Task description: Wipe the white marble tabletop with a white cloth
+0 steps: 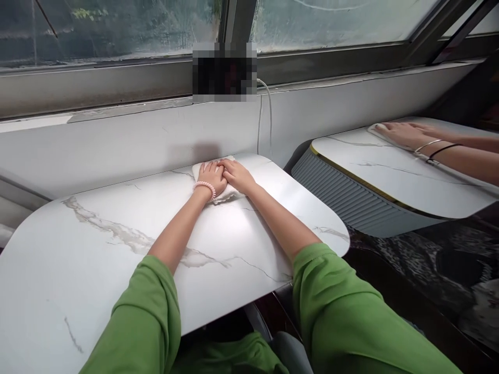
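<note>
Green sleeves end near the elbows over a white, grey-veined tabletop. Toward its far edge, near the wall, lies a bunched pale cloth. The left hand is spread palm down on it, resting rather than gripping; the right hand lies beside, fingers loosely bent and meeting the left; whether it pinches the cloth I cannot tell. Flat palms and even pressure should keep the cloth from rucking. The wall would stop a push much farther that way, and a cable hangs down it by the rounded corner. Off to the right, another person's hands lie over a second tabletop, with windows beyond.
</note>
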`<state>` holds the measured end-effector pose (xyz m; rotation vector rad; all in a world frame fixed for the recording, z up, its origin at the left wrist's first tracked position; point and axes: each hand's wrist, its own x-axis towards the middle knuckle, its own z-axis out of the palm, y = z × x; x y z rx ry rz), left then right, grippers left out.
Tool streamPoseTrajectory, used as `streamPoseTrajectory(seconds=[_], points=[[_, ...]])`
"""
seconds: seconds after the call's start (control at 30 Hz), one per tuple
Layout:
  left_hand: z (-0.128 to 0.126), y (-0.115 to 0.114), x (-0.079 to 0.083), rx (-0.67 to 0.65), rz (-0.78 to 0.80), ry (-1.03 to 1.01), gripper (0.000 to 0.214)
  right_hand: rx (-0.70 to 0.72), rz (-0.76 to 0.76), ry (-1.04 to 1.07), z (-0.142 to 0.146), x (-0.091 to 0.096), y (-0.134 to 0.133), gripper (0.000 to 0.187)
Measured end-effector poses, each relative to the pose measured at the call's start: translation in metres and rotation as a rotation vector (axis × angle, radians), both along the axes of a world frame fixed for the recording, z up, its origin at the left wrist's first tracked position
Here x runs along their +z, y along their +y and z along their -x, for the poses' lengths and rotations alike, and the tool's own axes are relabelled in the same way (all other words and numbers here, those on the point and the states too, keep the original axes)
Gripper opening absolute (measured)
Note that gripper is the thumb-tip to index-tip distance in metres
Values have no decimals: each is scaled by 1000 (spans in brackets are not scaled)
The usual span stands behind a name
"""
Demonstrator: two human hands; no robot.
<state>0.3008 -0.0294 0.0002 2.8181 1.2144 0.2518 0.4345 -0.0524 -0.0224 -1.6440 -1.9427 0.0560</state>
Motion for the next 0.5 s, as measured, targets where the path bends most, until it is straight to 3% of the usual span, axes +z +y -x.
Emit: streamPoseTrajectory(seconds=[0.23, 0.5], points=[[24, -59, 0, -18, -30, 51, 55, 21, 21, -65, 25, 5, -62, 46], [58, -153, -1, -142, -35, 14, 58, -18, 50, -104, 57, 7, -171, 48]])
